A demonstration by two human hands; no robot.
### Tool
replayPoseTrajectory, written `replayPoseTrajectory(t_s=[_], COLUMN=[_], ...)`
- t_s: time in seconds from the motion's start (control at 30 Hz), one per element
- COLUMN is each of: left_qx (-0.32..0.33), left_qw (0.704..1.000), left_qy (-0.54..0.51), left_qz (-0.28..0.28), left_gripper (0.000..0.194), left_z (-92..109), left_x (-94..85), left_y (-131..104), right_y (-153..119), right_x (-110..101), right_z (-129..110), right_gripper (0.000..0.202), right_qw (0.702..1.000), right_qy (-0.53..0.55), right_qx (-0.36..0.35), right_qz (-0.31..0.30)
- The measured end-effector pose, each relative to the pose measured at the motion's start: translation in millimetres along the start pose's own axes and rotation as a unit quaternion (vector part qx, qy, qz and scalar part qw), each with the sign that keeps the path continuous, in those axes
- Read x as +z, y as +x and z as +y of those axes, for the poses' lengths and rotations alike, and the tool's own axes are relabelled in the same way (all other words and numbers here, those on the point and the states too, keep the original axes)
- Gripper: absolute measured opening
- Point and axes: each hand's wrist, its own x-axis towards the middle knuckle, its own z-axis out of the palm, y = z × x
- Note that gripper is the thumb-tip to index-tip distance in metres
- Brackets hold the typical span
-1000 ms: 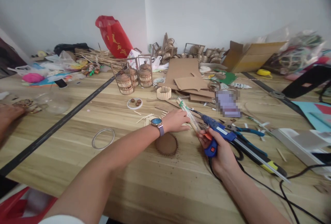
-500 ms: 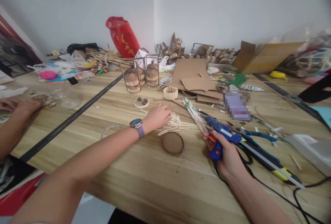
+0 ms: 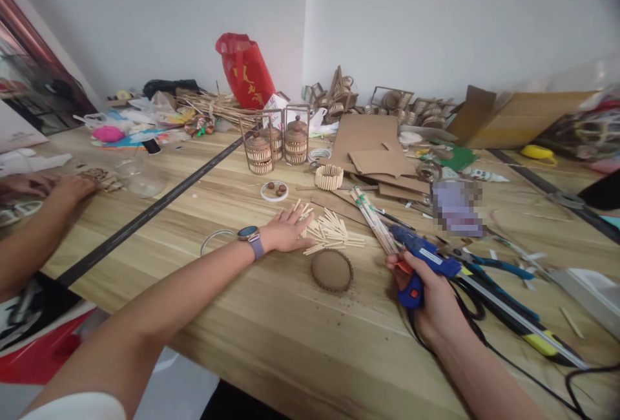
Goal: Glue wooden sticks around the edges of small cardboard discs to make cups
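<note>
My left hand (image 3: 285, 229) lies flat on the table with fingers spread, at the left side of a loose pile of short thin wooden sticks (image 3: 334, 227). My right hand (image 3: 431, 291) is wrapped round the handle of a blue glue gun (image 3: 421, 249), its nozzle pointing away to the left. Just below the sticks lies a round brown cardboard disc (image 3: 332, 271) with a dark beaded rim. Behind them stands a ring of upright sticks (image 3: 329, 177). Beside the glue gun rests a bundle of patterned sticks (image 3: 372, 220).
Finished miniature stick baskets (image 3: 296, 142) in frames stand at the back, near a red bag (image 3: 246, 71). Cardboard sheets (image 3: 372, 148) lie behind. Pliers (image 3: 498, 265) and a utility knife (image 3: 527, 323) are at right. Another person's hands (image 3: 62, 190) work at far left.
My left hand has moved left across the sticks and its fingers have spread flat, showing more of the pile. My right hand still holds the glue gun. The view has shifted slightly left.
</note>
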Motion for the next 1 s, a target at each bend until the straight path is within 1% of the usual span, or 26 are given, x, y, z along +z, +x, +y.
replayPoseTrajectory(t_s=[0.13, 0.2, 0.23, 0.27, 0.3, 0.33, 0.4, 0.43, 0.5, 0.53, 0.6, 0.67, 0.77, 0.8, 0.87, 1.0], left_qx=[0.025, 0.033, 0.032, 0.032, 0.037, 0.061, 0.133, 0.164, 0.183, 0.187, 0.194, 0.198, 0.203, 0.201, 0.192, 0.171], left_qw=[1.0, 0.999, 0.999, 0.996, 0.994, 0.992, 0.985, 0.982, 0.98, 0.979, 0.976, 0.974, 0.971, 0.97, 0.969, 0.972], left_qy=[-0.005, -0.008, -0.008, -0.013, -0.012, -0.008, 0.009, 0.012, 0.021, 0.028, 0.038, 0.043, 0.051, 0.056, 0.06, 0.057], left_qz=[0.0, 0.011, 0.032, 0.076, 0.104, 0.115, 0.111, 0.098, 0.075, 0.074, 0.087, 0.101, 0.117, 0.125, 0.141, 0.154], left_gripper=[0.075, 0.073, 0.074, 0.076, 0.08, 0.082, 0.083, 0.085, 0.08, 0.079, 0.079, 0.077, 0.061, 0.056, 0.053, 0.047], left_z=[15.5, 24.9, 30.6, 37.0, 44.1, 51.7, 66.9, 73.8, 84.1, 87.3, 89.5, 87.5, 80.6, 78.0, 73.1, 66.5], left_x=[-3.3, -7.3, -9.2, -10.5, -10.7, -9.7, -3.3, 1.6, 12.9, 18.4, 27.0, 31.8, 33.1, 32.3, 29.6, 21.8], left_y=[23.5, 26.5, 24.9, 21.2, 15.6, 8.4, -8.6, -17.3, -33.1, -39.8, -51.2, -60.3, -68.0, -68.0, -63.1, -41.2], right_y=[1.1, 1.2, 1.2, 1.1, 1.1, 1.1, 1.2, 1.3, 1.4, 1.4, 0.9, 0.3, -0.3, -0.4, -0.4, -0.4], right_x=[-2.0, -2.4, -2.6, -2.8, -3.1, -3.4, -4.1, -4.4, -4.4, -4.1, -3.0, -1.6, 0.2, 0.5, 0.7, 0.5], right_z=[1.3, 2.0, 2.3, 2.6, 2.8, 3.0, 3.4, 3.5, 3.4, 3.2, 2.6, 1.9, 1.4, 1.4, 1.2, -0.1], right_gripper=[0.015, 0.015, 0.016, 0.016, 0.017, 0.018, 0.019, 0.019, 0.019, 0.02, 0.021, 0.021, 0.02, 0.02, 0.021, 0.028], right_qw=[1.0, 1.0, 1.0, 1.0, 1.0, 1.0, 1.0, 1.0, 1.0, 1.0, 1.0, 1.0, 1.0, 1.0, 1.0, 1.0], right_qy=[-0.006, -0.005, -0.003, -0.002, -0.001, -0.001, -0.002, -0.002, -0.002, -0.001, 0.0, 0.0, -0.002, -0.003, -0.003, -0.001], right_qx=[-0.001, 0.0, 0.001, 0.003, 0.005, 0.007, 0.01, 0.011, 0.01, 0.009, 0.006, 0.001, -0.001, 0.0, 0.001, 0.003], right_qz=[0.001, 0.002, 0.002, 0.002, 0.001, 0.0, 0.0, 0.002, 0.005, 0.006, 0.005, 0.004, 0.004, 0.004, 0.004, 0.005])
